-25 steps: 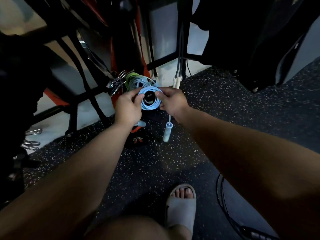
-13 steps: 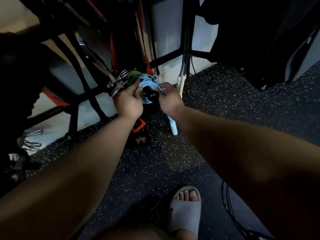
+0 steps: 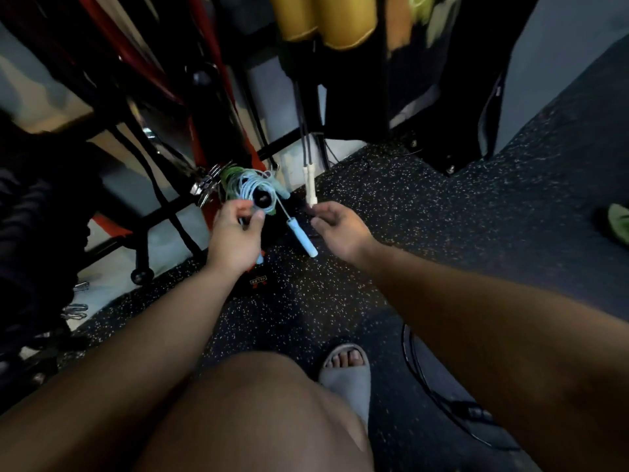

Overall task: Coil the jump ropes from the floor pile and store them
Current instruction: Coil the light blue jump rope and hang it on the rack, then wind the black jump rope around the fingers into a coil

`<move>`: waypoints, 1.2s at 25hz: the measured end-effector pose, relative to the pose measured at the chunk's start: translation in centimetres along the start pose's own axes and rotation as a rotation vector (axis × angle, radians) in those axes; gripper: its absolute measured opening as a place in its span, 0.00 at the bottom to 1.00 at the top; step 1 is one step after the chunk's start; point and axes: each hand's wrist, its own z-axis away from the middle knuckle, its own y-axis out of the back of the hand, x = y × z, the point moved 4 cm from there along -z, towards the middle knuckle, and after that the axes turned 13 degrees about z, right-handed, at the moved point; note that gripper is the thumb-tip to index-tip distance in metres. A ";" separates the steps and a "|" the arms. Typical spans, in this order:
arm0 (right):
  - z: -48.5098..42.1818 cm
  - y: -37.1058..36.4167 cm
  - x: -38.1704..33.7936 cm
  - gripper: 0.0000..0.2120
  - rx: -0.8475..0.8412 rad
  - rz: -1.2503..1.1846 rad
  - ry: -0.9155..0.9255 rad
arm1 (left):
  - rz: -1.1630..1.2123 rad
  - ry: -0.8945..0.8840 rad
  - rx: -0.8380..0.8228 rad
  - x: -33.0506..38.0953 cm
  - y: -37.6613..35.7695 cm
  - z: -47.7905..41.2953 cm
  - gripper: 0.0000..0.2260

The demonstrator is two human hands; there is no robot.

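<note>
A light blue jump rope (image 3: pixel 250 189) hangs coiled over a black peg (image 3: pixel 263 199) on the dark rack. One of its blue handles (image 3: pixel 302 238) dangles free below the coil. My left hand (image 3: pixel 235 235) is pinched on the coil's lower edge, and a second blue handle tip (image 3: pixel 260 259) shows under its palm. My right hand (image 3: pixel 338 226) hovers to the right of the dangling handle, fingers apart, holding nothing. A green coiled rope (image 3: pixel 230 175) sits just behind the blue one. Two white handles (image 3: pixel 310 187) hang from black cords beside them.
Black rack bars (image 3: pixel 170 206) and red bars (image 3: pixel 204 151) crowd the left. Yellow rolls (image 3: pixel 326 18) hang above. Metal clips (image 3: pixel 206 185) sit by the peg, more (image 3: pixel 75 311) on the floor. A black-orange item (image 3: pixel 258 280), a black cable (image 3: pixel 425 386) and my sandalled foot (image 3: pixel 350 373) are on the speckled mat.
Both hands carried the blue coil to the peg and hung it there. My right hand has let go and pulled back to the right; one handle now swings free. The view tilted upward.
</note>
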 end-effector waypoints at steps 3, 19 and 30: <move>4.6 3.2 1.4 0.12 0.034 0.037 -0.007 | -0.055 -0.036 -0.224 3.8 -1.5 2.8 0.13; 29.0 19.1 17.1 0.17 0.310 0.149 -0.361 | -0.361 -0.208 -0.884 16.0 -22.8 21.2 0.13; 34.8 14.1 34.1 0.12 0.247 0.068 -0.646 | -0.567 -0.085 -1.212 0.7 -38.5 30.5 0.16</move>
